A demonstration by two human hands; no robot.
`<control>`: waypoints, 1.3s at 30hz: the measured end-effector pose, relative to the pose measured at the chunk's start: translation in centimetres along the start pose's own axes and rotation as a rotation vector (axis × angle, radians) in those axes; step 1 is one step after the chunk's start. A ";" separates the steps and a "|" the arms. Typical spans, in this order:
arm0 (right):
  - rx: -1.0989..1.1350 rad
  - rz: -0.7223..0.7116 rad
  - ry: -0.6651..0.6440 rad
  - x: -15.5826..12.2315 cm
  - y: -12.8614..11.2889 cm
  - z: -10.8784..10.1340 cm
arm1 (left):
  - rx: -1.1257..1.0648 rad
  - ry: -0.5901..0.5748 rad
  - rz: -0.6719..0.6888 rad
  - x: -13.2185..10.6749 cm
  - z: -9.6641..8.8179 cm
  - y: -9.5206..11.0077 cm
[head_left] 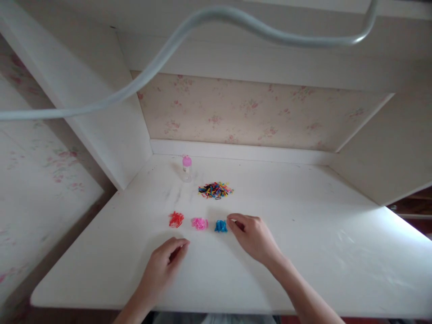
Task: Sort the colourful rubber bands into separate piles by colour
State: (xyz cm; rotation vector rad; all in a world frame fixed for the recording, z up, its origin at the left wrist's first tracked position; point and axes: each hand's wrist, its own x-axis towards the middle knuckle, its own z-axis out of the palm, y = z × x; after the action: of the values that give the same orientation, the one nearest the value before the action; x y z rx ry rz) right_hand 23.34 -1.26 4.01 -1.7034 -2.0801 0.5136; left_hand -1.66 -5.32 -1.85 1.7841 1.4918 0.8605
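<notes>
My right hand (251, 231) is pinched, thumb against forefinger, at the right edge of a small blue pile of elastic bands (221, 226). Whether anything sits between those fingertips is too small to tell. My left hand (167, 258) rests low on the table with fingers curled and tips together, nothing showing in them. Just beyond it lie a pink pile of elastic bands (200, 223) and, farther left, a red pile of elastic bands (176, 219). Behind these three is a larger mixed-colour heap of elastic bands (215, 190).
A clear little bottle with a pink cap (186, 168) stands upright behind the piles, to the left. The white table (303, 252) is bounded by side panels and a flowered back wall (243, 110). A pale cable (162, 58) crosses the upper view.
</notes>
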 end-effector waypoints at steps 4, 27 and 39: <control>-0.329 0.138 -0.128 5.5 0.1 0.4 | -0.022 -0.020 0.033 -0.1 0.1 0.1; -0.349 0.177 -0.086 5.7 1.7 0.2 | -0.002 -0.049 0.108 -0.1 -0.1 0.1; -0.280 0.133 -0.162 0.6 3.9 -2.0 | 0.104 -0.069 0.137 0.0 0.1 0.4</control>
State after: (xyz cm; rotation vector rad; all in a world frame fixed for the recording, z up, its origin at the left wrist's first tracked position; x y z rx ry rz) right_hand 27.52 0.17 3.76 -2.0299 -2.2503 0.4278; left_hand -1.35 -5.42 -1.61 1.9911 1.4055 0.7914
